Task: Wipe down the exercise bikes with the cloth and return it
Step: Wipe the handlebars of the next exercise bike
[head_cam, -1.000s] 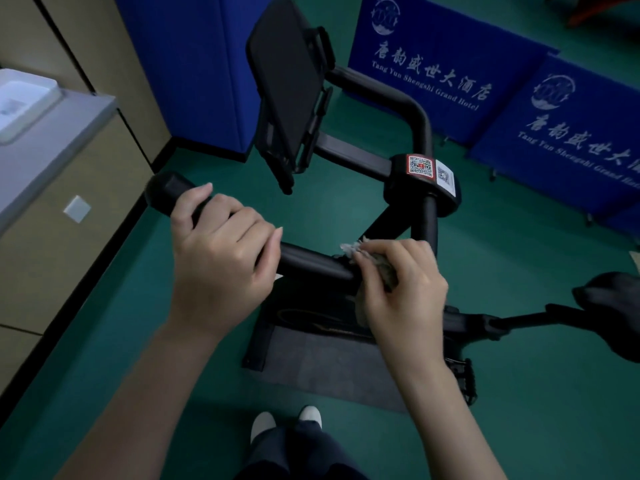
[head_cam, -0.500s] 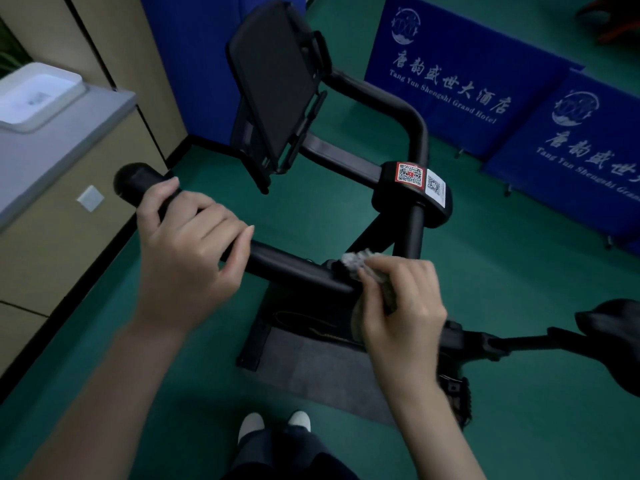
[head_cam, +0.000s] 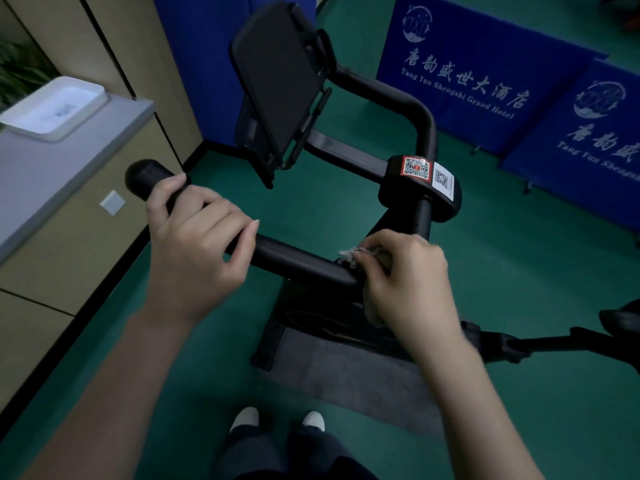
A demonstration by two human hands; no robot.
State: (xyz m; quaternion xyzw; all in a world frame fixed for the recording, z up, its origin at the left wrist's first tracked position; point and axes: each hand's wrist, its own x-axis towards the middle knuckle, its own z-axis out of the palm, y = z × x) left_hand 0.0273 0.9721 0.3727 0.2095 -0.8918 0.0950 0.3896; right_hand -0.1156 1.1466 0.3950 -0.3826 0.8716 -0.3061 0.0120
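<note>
Cloth (head_cam: 349, 255) bunched under right hand (head_cam: 408, 282), fingers curled round it, pressed on the handlebar (head_cam: 298, 261); left hand (head_cam: 197, 237) wraps the bar's outer end, steadying; wiping step, looks mid-task; next likely a rub along the bar toward the left hand.

I am standing on a dim green floor (head_cam: 536, 289); blue banners (head_cam: 467, 46) are standing ahead, beige cabinets (head_cam: 62, 258) at my left.

Dim, flat light with a green-blue cast; no hard shadows. Handlebar (head_cam: 298, 261) reads near-black, with a faint sheen along its top. White tray (head_cam: 52, 109) far left of handlebar is the brightest patch. Right hand (head_cam: 405, 278) on handlebar slightly motion-blurred. Cabinet (head_cam: 69, 237) lines left of handlebar bow: wide-angle distortion.
</note>
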